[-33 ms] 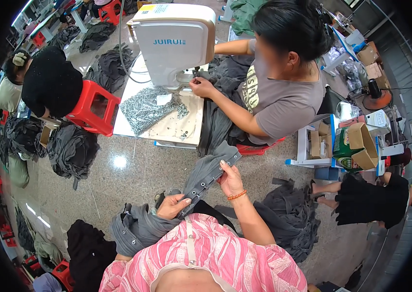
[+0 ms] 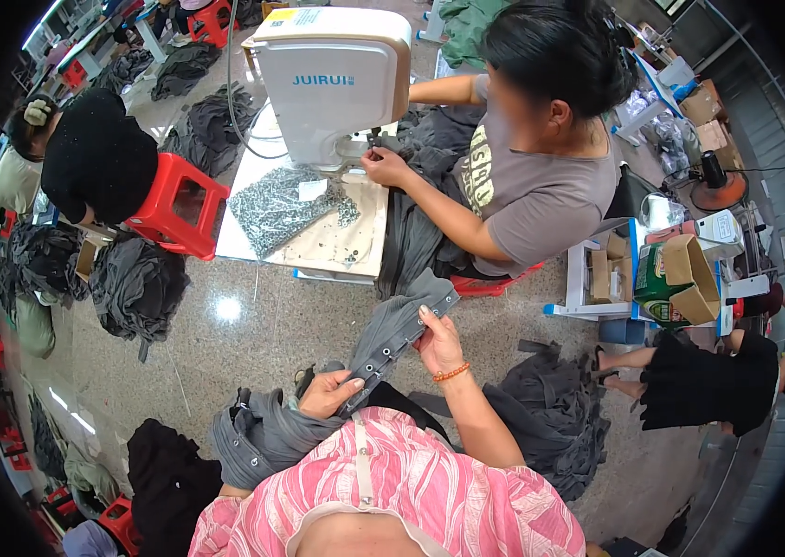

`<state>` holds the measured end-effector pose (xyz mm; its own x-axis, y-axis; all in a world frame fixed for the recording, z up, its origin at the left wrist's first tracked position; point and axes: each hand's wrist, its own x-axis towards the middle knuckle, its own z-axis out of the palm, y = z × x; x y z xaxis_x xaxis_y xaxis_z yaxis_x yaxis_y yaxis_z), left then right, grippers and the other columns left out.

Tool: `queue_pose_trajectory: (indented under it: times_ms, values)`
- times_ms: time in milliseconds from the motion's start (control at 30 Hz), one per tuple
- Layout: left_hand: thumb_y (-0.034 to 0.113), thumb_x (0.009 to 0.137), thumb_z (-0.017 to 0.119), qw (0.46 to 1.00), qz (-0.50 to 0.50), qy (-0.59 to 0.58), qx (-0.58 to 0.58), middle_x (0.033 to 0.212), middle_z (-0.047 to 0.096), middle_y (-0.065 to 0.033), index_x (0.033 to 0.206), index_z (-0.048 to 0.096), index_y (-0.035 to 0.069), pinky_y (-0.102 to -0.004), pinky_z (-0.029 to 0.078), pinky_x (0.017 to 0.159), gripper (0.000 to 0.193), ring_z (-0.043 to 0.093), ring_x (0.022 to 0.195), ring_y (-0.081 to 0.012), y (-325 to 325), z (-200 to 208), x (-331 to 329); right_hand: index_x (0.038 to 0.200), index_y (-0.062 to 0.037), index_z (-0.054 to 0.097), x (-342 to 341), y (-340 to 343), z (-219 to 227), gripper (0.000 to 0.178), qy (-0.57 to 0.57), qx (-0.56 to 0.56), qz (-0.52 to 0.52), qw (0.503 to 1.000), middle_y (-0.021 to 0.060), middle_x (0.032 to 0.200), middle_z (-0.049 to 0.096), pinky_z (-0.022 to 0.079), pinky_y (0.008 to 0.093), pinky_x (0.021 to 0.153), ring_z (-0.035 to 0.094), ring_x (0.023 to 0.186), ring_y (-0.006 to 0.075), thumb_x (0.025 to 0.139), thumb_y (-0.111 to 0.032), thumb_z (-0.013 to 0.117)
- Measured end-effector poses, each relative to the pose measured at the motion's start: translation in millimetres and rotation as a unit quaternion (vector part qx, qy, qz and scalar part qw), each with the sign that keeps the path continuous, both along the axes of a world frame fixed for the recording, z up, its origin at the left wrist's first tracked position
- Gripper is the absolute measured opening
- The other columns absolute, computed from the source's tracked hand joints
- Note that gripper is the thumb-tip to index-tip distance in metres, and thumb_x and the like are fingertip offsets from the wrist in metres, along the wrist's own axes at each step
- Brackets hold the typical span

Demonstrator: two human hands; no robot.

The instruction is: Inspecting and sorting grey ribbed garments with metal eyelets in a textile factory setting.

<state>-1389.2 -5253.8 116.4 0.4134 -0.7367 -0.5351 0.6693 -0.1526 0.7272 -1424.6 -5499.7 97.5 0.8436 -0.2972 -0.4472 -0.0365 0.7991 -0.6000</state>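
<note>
A grey garment with a row of metal eyelets along its edge band is stretched between my two hands. My left hand grips the band near my chest, thumb on top. Bunched grey cloth with more eyelets hangs over my left forearm. Farther up the same band, my right hand pinches it between thumb and fingers; an orange bead bracelet circles that wrist. The fingers under the cloth are partly hidden.
Ahead, a seated co-worker holds dark cloth at a white machine. A bag of metal rings lies on its table. Grey garments are heaped on the floor at right. A red stool stands left.
At the right, the person in black has shifted slightly, with the legs in a different position. My hands and the grey garment have not visibly moved.
</note>
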Motion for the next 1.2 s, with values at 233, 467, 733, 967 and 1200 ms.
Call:
queue_pose_trajectory:
  times_ms: [233,467,733,967,1200]
  values:
    - [0.017,0.097,0.055,1.000,0.004,-0.010,-0.005,0.082,0.059,0.0069,0.104,0.065,0.000,-0.0191,0.040,0.062,0.022,0.048,0.070,-0.0020,2,-4,2,0.118,-0.0066,0.054,3,1,-1,0.026,-0.003,0.008,0.011,1.000,0.0053,0.112,0.064,0.053,0.0370,0.088,0.063,0.101,0.0184,0.094,-0.015,0.055]
    - [0.018,0.097,0.055,1.000,0.010,0.011,-0.005,0.081,0.058,0.0070,0.104,0.065,0.000,-0.0192,0.039,0.061,0.022,0.048,0.069,-0.0019,4,-6,3,0.118,-0.0070,0.055,6,3,-2,0.026,0.001,0.007,0.013,1.000,0.0051,0.111,0.065,0.053,0.0368,0.086,0.063,0.101,0.0184,0.093,-0.016,0.056]
    - [0.018,0.097,0.055,1.000,0.002,0.011,-0.001,0.081,0.058,0.0068,0.105,0.065,-0.001,-0.0191,0.039,0.061,0.023,0.048,0.069,-0.0020,4,-2,5,0.119,-0.0066,0.055,4,6,-4,0.027,0.005,0.003,0.008,1.000,0.0053,0.112,0.064,0.053,0.0380,0.085,0.063,0.101,0.0191,0.093,-0.017,0.056]
    - [0.018,0.096,0.056,1.000,0.000,0.014,0.000,0.081,0.059,0.0066,0.105,0.065,0.000,-0.0188,0.040,0.061,0.022,0.049,0.069,-0.0021,8,-9,4,0.119,-0.0073,0.054,3,8,-4,0.027,0.010,0.002,0.007,1.000,0.0047,0.112,0.064,0.053,0.0382,0.086,0.063,0.101,0.0191,0.094,-0.016,0.056]
    - [0.018,0.096,0.057,1.000,0.010,0.019,-0.002,0.080,0.059,0.0070,0.104,0.065,0.000,-0.0188,0.040,0.060,0.022,0.050,0.068,-0.0020,10,-13,2,0.119,-0.0076,0.055,1,10,-6,0.027,0.010,0.006,0.005,1.000,0.0044,0.113,0.064,0.053,0.0382,0.086,0.063,0.102,0.0188,0.093,-0.015,0.056]
